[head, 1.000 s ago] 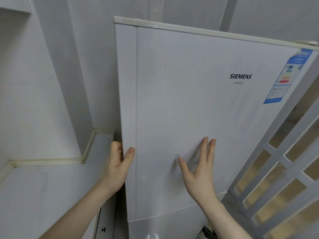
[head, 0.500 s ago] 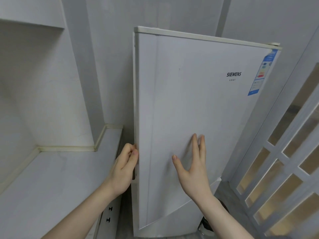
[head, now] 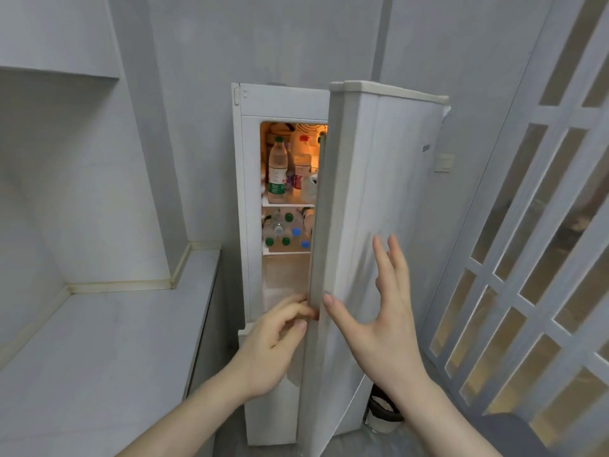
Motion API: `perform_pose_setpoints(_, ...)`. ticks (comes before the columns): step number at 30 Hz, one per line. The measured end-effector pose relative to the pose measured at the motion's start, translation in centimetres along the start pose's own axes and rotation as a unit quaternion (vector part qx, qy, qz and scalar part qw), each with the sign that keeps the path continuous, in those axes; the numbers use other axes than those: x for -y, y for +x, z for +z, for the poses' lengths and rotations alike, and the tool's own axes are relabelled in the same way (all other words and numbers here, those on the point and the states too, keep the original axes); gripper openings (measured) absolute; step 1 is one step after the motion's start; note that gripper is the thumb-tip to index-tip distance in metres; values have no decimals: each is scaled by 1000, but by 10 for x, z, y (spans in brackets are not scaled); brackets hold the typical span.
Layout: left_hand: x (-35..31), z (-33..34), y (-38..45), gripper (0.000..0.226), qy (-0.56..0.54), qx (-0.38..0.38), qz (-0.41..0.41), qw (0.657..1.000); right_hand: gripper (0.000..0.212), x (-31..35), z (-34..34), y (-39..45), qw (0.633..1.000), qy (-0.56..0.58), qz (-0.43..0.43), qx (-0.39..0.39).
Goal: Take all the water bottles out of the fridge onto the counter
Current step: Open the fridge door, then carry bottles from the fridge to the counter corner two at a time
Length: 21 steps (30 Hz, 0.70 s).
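The white fridge (head: pixel 250 206) stands ahead with its upper door (head: pixel 369 199) swung partly open toward the right. Inside, lit orange, upright water bottles (head: pixel 277 169) with green and red caps fill the top shelf. Below it, several bottles (head: pixel 286 230) with green and blue caps lie on the second shelf. My left hand (head: pixel 273 344) curls its fingers around the door's left edge near its bottom. My right hand (head: pixel 385 315) rests flat and spread on the door's outer face. The grey counter (head: pixel 105 351) lies to the left of the fridge.
A white lattice partition (head: pixel 534 258) with glass panes stands close on the right. A small bin (head: pixel 384 413) sits on the floor behind the door's lower corner. Grey walls enclose the counter, and a wall cabinet (head: pixel 56 34) hangs at upper left.
The fridge door was shut a second ago; it has swung open to the right, showing the lit shelves and bottles. My left hand moved with the door edge, and the view has backed away.
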<state>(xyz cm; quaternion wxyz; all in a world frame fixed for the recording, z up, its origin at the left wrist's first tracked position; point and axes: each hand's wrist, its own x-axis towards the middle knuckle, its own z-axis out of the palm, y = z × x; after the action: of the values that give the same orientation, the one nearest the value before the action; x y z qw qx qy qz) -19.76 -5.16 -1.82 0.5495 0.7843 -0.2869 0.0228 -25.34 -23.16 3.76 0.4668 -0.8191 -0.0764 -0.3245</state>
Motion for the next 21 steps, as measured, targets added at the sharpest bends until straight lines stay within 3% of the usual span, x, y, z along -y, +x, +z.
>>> perform_pose_setpoints(6,-24,35,-7,36,55,79,12,995,92,0,-41,-20,998,-12,-15,-67)
perform_pose_setpoints(10,-41,46,-1,38,73,131,38,988,78,-6,-69,-34,990,-16,-18,-142)
perform_pose_setpoints(16,-50,62,17,30,125,120,44,984,67,-24,-119,-56,971,-57,13,-230)
perform_pose_setpoints(21,-55,73,39,28,167,96,46,980,75,-39,-153,-63,955,-90,46,-279)
